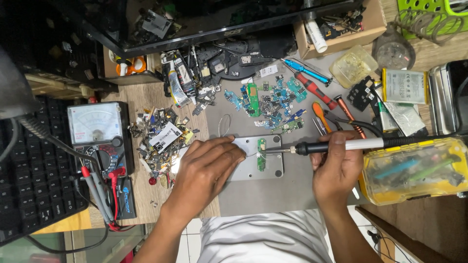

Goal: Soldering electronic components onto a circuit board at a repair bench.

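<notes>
soldering in hand, by the look of it: tip of the soldering iron point(341, 144) brought in from the right onto the small green circuit board point(261, 155), which lies on a grey metal plate point(253, 170) at the middle of the grey mat point(292, 190). next move calls for a steady tip on one tiny joint, no drift across neighbouring parts, and firm pressure on the plate against any slide.

right hand point(336, 168) clenched round the iron's pale handle, wrist low near the yellow plastic case point(414, 170) at the right, cable trailing off to the right. left hand point(207, 170) grasping nothing, fingers stretched flat and pressed on the plate's left edge, fingertips just beside the board. forearms angled in from the near edge.

further off: scattered green and blue board pieces point(273, 104), screwdrivers point(312, 80) at far right of them. at the left, an analogue multimeter point(97, 134) with red and black probes, heap of small scrap parts point(161, 136) beside it.
</notes>
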